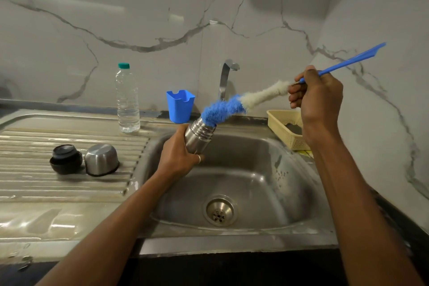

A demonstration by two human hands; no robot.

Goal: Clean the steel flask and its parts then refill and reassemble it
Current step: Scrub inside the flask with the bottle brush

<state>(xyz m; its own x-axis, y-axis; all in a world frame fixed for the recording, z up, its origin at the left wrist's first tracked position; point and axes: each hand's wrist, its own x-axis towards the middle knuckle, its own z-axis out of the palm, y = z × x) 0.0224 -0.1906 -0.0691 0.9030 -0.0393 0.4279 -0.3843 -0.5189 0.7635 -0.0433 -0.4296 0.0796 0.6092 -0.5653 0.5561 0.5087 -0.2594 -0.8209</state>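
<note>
Marble walls (pixel 162 7) back a steel sink (pixel 232 246); left hand (pixel 176 158) grips flask (pixel 199 134), right hand (pixel 318 97) grips brush (pixel 220 111).

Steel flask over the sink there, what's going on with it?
A person's left hand holds the steel flask tilted over the sink. The right hand grips the bottle brush by its handle, the blue bristle tip at the flask's open mouth. The black stopper and the steel cup, upside down, lie side by side on the drainboard, so the flask is apart and being scrubbed.
</note>
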